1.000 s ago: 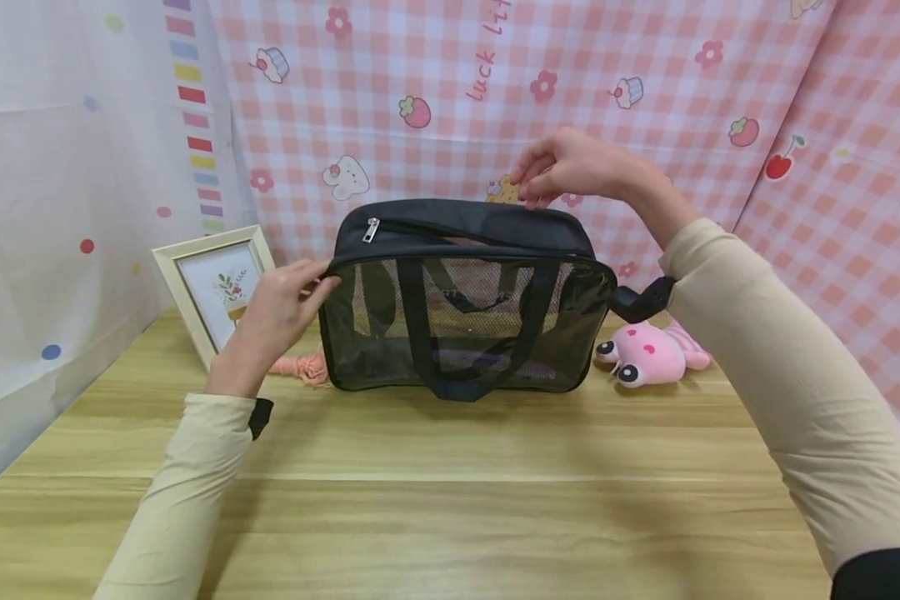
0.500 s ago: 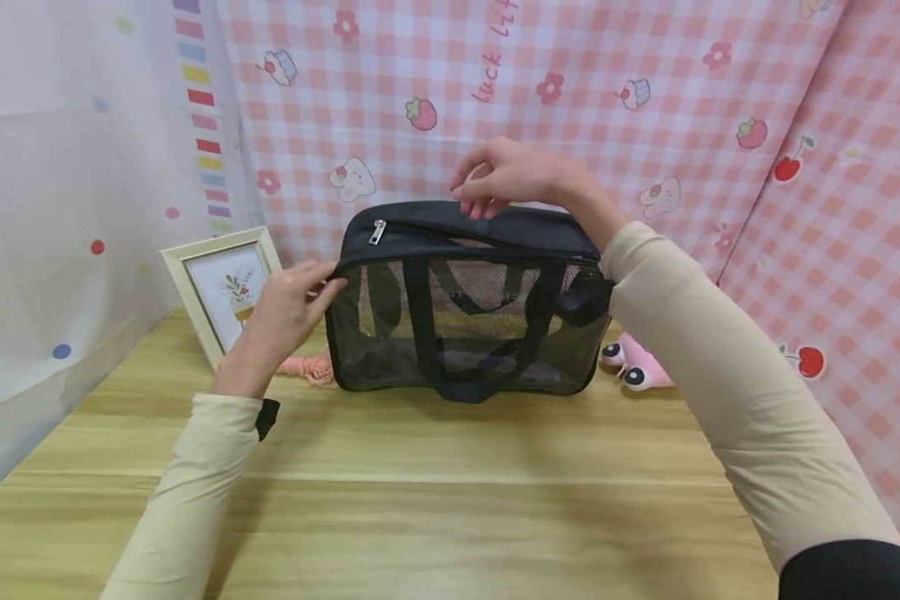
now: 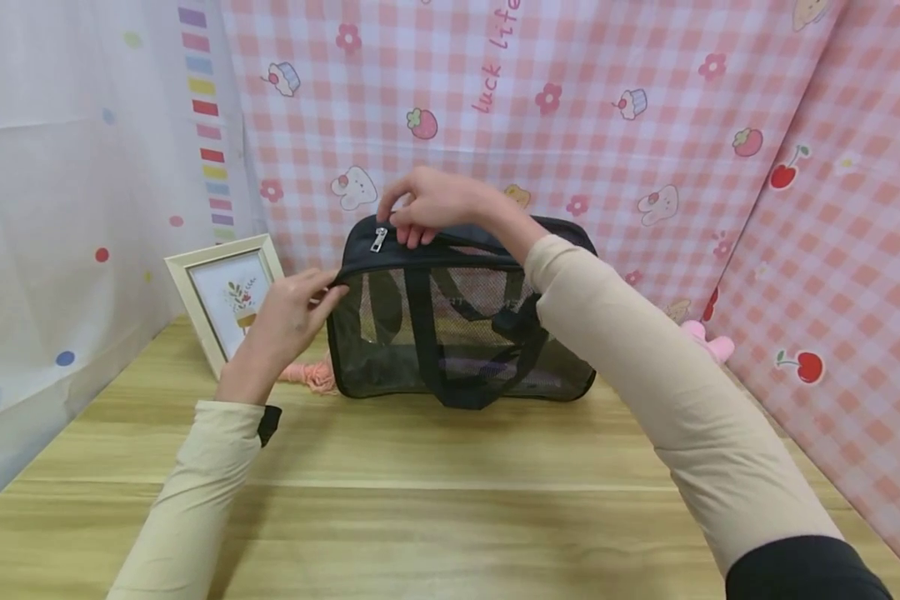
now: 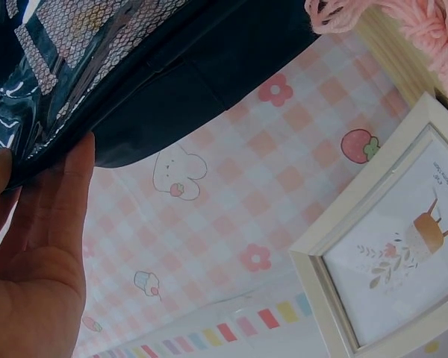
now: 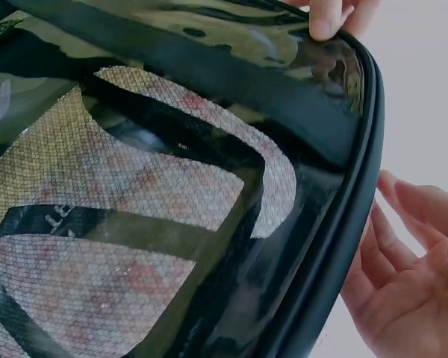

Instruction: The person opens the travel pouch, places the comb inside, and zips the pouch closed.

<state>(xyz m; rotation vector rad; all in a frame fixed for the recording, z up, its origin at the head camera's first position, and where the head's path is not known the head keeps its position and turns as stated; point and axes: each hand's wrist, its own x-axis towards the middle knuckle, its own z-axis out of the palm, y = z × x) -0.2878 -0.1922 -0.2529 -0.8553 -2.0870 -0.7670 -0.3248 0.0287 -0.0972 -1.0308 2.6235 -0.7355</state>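
Observation:
A black see-through zip bag (image 3: 461,337) with strap handles stands upright on the wooden table. My left hand (image 3: 281,321) pinches its upper left corner between thumb and fingers; the left wrist view shows that hand (image 4: 41,257) at the bag's piped edge. My right hand (image 3: 442,200) is over the top left of the bag, loosely bent fingers beside the silver zipper pull (image 3: 378,240). Whether a fingertip touches the pull is unclear. The right wrist view has my right hand (image 5: 425,276) partly behind the bag's rim. The top zip is partly unzipped. A purplish item (image 3: 487,367) shows dimly inside.
A cream picture frame (image 3: 262,254) leans at the left, with pink yarn (image 3: 311,377) between it and the bag. A pink plush toy (image 3: 712,342) is mostly hidden behind my right arm. Checkered cloth (image 3: 457,108) hangs close behind the bag.
My right hand has moved left along the bag's top, from its right part to beside the zipper pull. The left hand stays at the corner, and my right arm now covers more of the plush toy.

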